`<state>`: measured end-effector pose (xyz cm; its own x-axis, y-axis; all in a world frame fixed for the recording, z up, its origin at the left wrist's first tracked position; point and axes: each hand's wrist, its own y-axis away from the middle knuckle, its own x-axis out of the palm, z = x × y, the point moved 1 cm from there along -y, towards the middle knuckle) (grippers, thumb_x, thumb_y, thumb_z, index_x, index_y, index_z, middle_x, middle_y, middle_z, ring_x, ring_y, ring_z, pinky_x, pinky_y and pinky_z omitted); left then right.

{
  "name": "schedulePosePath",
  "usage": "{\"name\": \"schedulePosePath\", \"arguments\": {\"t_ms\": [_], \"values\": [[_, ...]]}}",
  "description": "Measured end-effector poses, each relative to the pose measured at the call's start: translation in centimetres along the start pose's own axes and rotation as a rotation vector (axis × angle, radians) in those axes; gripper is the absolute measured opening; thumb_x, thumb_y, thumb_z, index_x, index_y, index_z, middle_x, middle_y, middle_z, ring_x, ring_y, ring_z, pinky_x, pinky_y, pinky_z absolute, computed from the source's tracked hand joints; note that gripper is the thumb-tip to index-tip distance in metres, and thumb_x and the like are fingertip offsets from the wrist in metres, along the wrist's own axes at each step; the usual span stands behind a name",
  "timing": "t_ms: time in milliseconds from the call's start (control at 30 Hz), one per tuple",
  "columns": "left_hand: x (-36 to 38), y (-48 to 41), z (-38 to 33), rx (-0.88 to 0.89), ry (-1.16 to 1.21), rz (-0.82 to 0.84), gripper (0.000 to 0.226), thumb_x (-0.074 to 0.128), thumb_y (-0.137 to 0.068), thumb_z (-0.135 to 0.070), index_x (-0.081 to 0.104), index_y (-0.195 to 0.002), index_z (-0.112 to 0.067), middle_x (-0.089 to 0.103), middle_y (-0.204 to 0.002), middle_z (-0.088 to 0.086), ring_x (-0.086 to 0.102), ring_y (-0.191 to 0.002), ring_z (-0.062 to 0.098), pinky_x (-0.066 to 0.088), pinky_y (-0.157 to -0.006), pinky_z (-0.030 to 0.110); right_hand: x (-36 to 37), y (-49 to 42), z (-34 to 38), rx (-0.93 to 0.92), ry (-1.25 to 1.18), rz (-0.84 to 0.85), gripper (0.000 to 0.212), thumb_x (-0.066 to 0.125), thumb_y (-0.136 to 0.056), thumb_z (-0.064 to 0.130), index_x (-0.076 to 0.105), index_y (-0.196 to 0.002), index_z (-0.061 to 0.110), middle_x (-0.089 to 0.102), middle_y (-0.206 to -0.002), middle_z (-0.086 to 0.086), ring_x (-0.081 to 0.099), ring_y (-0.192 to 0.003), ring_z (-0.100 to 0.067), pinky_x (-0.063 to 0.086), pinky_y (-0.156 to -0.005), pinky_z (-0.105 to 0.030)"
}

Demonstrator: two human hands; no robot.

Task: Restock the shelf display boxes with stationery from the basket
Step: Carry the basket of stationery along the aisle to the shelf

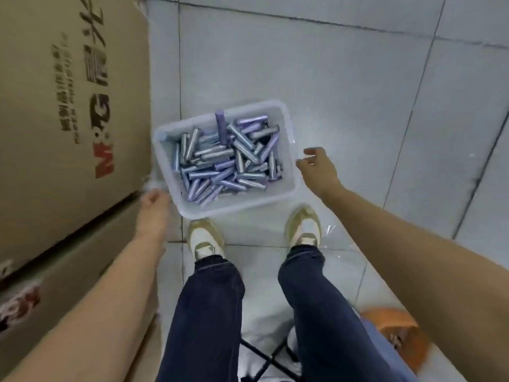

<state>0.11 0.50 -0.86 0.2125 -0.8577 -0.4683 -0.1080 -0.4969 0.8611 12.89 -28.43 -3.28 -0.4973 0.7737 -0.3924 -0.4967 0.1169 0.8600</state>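
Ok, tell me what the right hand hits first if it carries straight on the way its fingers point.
Probably the right rim of the white basket, just ahead of the right hand; the purple and silver tubes lie beyond it. The hand's height over the rim is unclear.

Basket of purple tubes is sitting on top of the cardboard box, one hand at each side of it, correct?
Not on the box. The head view shows the basket on the tiled floor beside the cardboard box. The rest holds: purple tubes fill it, with the left hand at its near-left corner and the right hand by its right rim.
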Motion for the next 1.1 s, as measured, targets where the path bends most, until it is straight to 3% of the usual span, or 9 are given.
{"name": "schedulePosePath", "arguments": {"t_ms": [67,167,367,467,633,733,867,967,1100], "values": [[0.8,-2.7,1.0,-0.042,0.079,-0.016,0.044,0.046,-0.097,-0.031,0.042,-0.139,-0.019,0.050,-0.133,0.004,0.049,-0.119,0.025,0.037,-0.105,0.040,1.3,-2.1,-0.4,-0.037,0.008,-0.055,0.041,0.052,-0.096,0.023,0.043,-0.133,0.009,0.057,-0.121,-0.011,0.056,-0.105,-0.023,0.039,-0.083,-0.027],[1.7,-5.7,2.8,-0.075,0.103,0.022,0.038,0.046,-0.096,-0.032,0.052,-0.132,-0.020,0.053,-0.136,0.003,0.050,-0.124,0.023,0.036,-0.108,0.041,2.8,-4.1,-1.4,-0.076,-0.005,-0.106,0.033,0.054,-0.095,0.029,0.048,-0.121,0.010,0.056,-0.099,0.000,0.054,-0.084,-0.014,0.039,-0.073,-0.026],[2.3,-5.0,2.6,-0.024,0.155,0.036,0.024,0.047,-0.095,-0.027,0.066,-0.110,-0.026,0.054,-0.104,-0.010,0.051,-0.094,0.007,0.039,-0.074,0.027,3.1,-3.3,-1.9,-0.173,-0.040,-0.128,0.021,0.047,-0.100,0.029,0.036,-0.091,0.013,0.035,-0.070,0.007,0.032,-0.058,-0.007,0.030,-0.052,-0.018],[2.6,-3.4,2.0,-0.024,0.237,-0.098,0.026,0.045,-0.097,-0.020,0.052,-0.122,-0.015,0.054,-0.124,0.009,0.051,-0.106,0.021,0.044,-0.093,0.034,3.1,-2.3,-2.2,-0.170,0.004,-0.075,0.021,0.044,-0.101,0.029,0.037,-0.092,0.011,0.041,-0.075,0.002,0.036,-0.064,-0.013,0.034,-0.057,-0.022],[2.2,-6.0,2.1,0.002,0.175,0.009,0.041,0.040,-0.100,-0.022,0.043,-0.140,-0.023,0.046,-0.140,0.007,0.046,-0.125,0.026,0.035,-0.109,0.042,3.1,-4.0,-2.7,-0.116,0.030,-0.119,0.020,0.044,-0.101,0.031,0.043,-0.097,0.011,0.046,-0.075,0.004,0.042,-0.068,-0.015,0.036,-0.065,-0.032],[2.5,-7.1,1.4,0.073,0.144,0.065,0.024,0.039,-0.098,-0.020,0.059,-0.111,-0.019,0.057,-0.113,0.009,0.053,-0.105,0.021,0.040,-0.090,0.036,3.5,-4.5,-3.1,-0.102,-0.003,-0.150,0.026,0.048,-0.098,0.038,0.042,-0.095,0.013,0.041,-0.071,0.005,0.038,-0.060,-0.009,0.034,-0.058,-0.027],[3.0,-7.9,0.8,0.084,0.168,0.000,0.019,0.048,-0.100,-0.022,0.056,-0.116,-0.016,0.060,-0.103,0.006,0.057,-0.091,0.020,0.046,-0.086,0.035,3.7,-5.1,-3.1,-0.103,-0.008,-0.155,0.031,0.052,-0.096,0.042,0.040,-0.091,0.014,0.038,-0.067,0.004,0.033,-0.057,-0.010,0.031,-0.055,-0.025],[2.7,-7.5,0.5,0.160,0.116,-0.054,0.002,0.055,-0.098,-0.024,0.054,-0.100,-0.024,0.057,-0.087,-0.006,0.054,-0.086,0.018,0.045,-0.081,0.034,3.2,-5.0,-2.6,-0.101,-0.004,-0.187,0.031,0.051,-0.096,0.043,0.039,-0.083,0.017,0.037,-0.067,0.005,0.032,-0.058,-0.011,0.029,-0.055,-0.026],[1.2,-4.3,-1.3,0.300,0.076,-0.085,0.015,0.059,-0.095,-0.027,0.050,-0.084,-0.029,0.053,-0.078,-0.005,0.051,-0.080,0.019,0.044,-0.074,0.035,1.2,-2.5,-1.5,-0.094,-0.034,-0.223,0.035,0.050,-0.096,0.044,0.041,-0.078,0.016,0.039,-0.068,0.005,0.033,-0.060,-0.010,0.031,-0.058,-0.028]]}}
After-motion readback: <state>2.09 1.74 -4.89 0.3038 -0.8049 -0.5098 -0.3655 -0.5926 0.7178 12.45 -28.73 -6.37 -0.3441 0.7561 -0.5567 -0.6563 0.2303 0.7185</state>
